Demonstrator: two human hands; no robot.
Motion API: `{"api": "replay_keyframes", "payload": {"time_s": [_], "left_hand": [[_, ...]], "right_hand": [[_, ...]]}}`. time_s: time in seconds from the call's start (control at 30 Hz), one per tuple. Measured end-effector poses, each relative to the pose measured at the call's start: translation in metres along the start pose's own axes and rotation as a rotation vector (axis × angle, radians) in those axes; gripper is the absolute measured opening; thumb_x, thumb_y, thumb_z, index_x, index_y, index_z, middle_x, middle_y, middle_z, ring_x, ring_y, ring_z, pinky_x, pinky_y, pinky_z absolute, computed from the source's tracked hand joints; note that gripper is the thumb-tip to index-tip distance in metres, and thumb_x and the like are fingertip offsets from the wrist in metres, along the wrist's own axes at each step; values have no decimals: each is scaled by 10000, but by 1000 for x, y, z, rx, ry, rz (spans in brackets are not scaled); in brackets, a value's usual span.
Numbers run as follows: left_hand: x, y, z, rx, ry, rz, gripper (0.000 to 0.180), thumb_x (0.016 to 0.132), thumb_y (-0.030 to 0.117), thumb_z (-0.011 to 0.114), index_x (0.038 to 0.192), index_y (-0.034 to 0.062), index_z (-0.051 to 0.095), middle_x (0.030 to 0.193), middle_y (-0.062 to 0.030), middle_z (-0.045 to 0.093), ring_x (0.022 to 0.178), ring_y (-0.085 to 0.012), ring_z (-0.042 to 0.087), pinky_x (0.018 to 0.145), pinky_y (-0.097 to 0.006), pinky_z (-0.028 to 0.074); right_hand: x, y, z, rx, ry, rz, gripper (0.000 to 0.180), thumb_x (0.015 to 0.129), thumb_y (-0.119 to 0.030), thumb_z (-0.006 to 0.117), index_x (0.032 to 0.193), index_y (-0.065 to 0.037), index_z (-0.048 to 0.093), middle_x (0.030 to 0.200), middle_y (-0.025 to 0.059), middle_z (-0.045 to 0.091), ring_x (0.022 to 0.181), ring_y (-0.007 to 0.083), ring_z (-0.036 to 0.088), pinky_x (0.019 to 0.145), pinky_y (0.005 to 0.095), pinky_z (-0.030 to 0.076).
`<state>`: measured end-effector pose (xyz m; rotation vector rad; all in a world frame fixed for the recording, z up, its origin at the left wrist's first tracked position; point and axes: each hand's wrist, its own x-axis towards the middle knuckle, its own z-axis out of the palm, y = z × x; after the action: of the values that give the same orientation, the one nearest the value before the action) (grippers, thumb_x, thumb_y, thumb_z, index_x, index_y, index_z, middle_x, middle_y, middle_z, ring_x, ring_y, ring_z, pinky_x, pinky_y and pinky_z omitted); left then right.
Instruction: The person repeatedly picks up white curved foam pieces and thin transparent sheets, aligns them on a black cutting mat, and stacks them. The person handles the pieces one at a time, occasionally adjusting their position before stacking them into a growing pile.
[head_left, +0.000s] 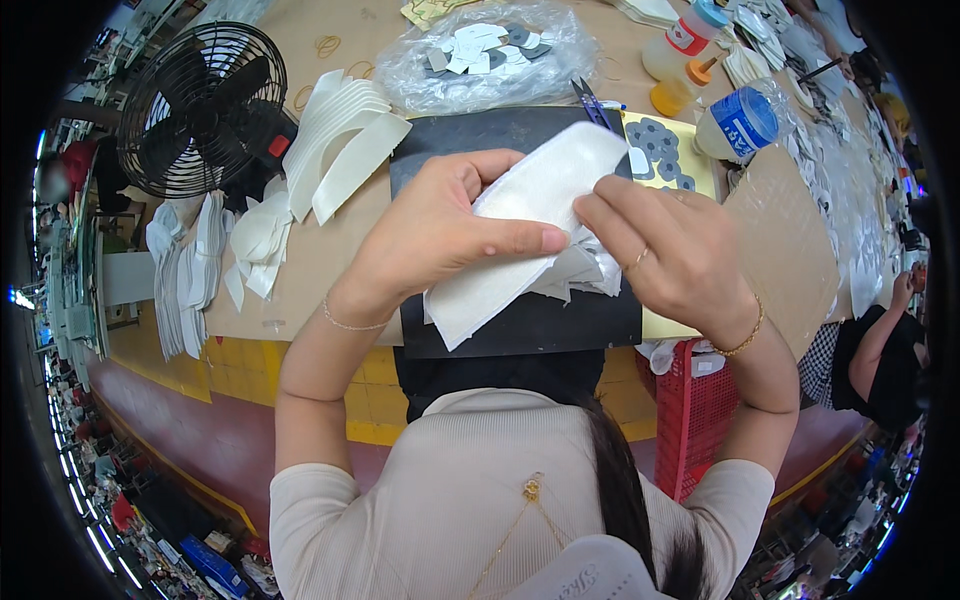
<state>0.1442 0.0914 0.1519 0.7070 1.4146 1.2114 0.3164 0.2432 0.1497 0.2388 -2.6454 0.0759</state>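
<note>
Both hands on white fabric piece [530,235] over black mat [520,320]. Left hand [440,225] thumb+fingers pinched on it; right hand [665,250] fingertips pressing its top edge. Fan [200,105] at left.

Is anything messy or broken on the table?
Nothing looks broken or spilled. Both hands, left hand and right hand, hold a white fabric piece over a black mat; white cut pieces lie loosely fanned nearby.
</note>
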Motion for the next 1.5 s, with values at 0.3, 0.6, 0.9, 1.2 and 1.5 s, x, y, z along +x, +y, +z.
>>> {"api": "replay_keyframes", "payload": {"time_s": [0.3,0.6,0.9,1.2,1.5], "left_hand": [[10,-2,-10,339,-182,-24,433,744,154,818,1100,-26,648,866,-12,665,714,-33,568,634,-191,464],[11,9,-9,415,-280,-61,418,739,169,823,1067,-26,651,811,-10,648,693,-43,552,594,-208,439],[8,4,-14,290,-276,-103,474,711,162,858,1081,-52,655,874,-17,665,782,-50,579,686,-204,461],[28,7,-28,344,-343,-77,475,707,170,865,1088,-27,661,895,-24,674,810,-68,584,715,-227,473],[125,-42,-66,1453,182,358,554,689,261,825,1152,12,650,1117,-164,638,1025,-343,607,877,-412,484]], "right_hand": [[0,6,13,488,-80,270,92,927,-103,579,932,-51,502,915,81,548,628,303,588,493,368,460],[3,10,5,641,-245,278,193,866,-212,693,864,-60,574,836,84,555,691,288,600,589,369,474],[-17,4,7,1080,216,775,145,973,-136,570,896,-30,507,949,112,664,724,180,658,575,250,481],[-72,26,23,1437,1138,1122,110,1015,-159,499,995,-61,454,778,44,529,556,123,601,426,212,491],[-86,1,24,1452,781,1217,132,1027,-175,491,1010,-55,542,683,-6,446,465,38,387,391,171,294]]}}
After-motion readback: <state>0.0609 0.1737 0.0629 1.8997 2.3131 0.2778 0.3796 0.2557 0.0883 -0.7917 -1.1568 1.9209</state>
